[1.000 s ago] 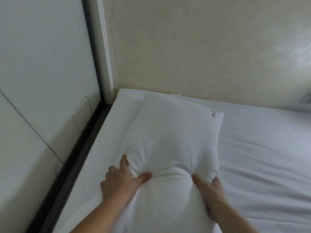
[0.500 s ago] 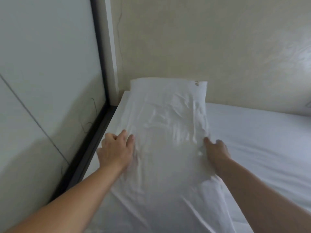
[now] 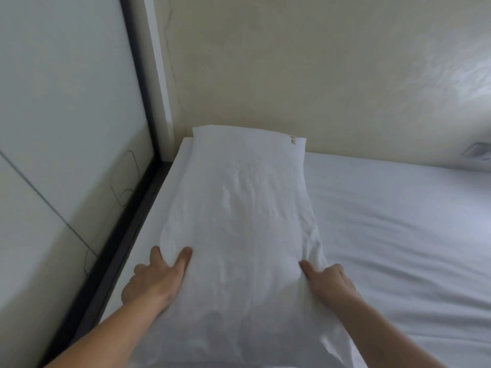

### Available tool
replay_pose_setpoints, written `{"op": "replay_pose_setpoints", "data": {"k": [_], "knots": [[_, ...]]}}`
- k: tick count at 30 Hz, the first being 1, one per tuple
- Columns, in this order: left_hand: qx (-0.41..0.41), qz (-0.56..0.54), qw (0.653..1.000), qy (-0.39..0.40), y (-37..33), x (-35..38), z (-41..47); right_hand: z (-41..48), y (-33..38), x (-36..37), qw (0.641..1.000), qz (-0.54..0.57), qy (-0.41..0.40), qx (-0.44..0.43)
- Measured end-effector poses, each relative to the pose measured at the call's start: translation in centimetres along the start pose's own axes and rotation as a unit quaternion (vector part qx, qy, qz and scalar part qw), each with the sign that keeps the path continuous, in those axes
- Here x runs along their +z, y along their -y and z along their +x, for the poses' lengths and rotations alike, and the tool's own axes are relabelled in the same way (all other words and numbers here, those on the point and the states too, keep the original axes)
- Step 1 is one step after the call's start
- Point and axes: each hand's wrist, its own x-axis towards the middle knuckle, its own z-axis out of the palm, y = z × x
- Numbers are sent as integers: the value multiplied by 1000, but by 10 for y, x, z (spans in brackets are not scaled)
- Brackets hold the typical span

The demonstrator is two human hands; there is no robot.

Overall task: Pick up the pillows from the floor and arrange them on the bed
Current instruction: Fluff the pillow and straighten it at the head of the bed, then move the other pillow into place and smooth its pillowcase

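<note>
A white pillow [image 3: 239, 208] lies lengthwise on the white bed [image 3: 398, 221], its far end against the cream wall at the bed's left corner. A small tag shows at its far right corner. My left hand [image 3: 156, 280] grips the pillow's left edge, thumb on top and fingers tucked under the side. My right hand [image 3: 329, 280] pinches the bunched fabric of the right edge. Both forearms reach in from the bottom of the view.
A dark bed frame edge [image 3: 125, 248] runs along the left side of the mattress. A pale panel wall [image 3: 66, 128] stands close on the left, with a thin cable [image 3: 125, 179] hanging on it. A wall fitting [image 3: 478, 152] sits at the far right.
The pillow went from bunched up in both hands to lying flat against the wall. My hands slid back along its sides toward me and now hold its edges.
</note>
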Motion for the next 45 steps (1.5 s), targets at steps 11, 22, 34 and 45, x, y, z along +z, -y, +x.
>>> {"op": "replay_pose_setpoints", "data": {"k": [11,22,34,45], "knots": [[255,260,931,1,-25,53,-3,-8,-20,31,987,-103,7,-127],[255,303,918,7,-42,76,-141,-85,-105,-4,922,-247,0,-299],[438,183,850,226,-107,243,-462,-155,-448,-158,941,-215,-170,-199],[373,151,837,371,-66,388,-650,-265,-775,-152,947,104,-113,283]]}}
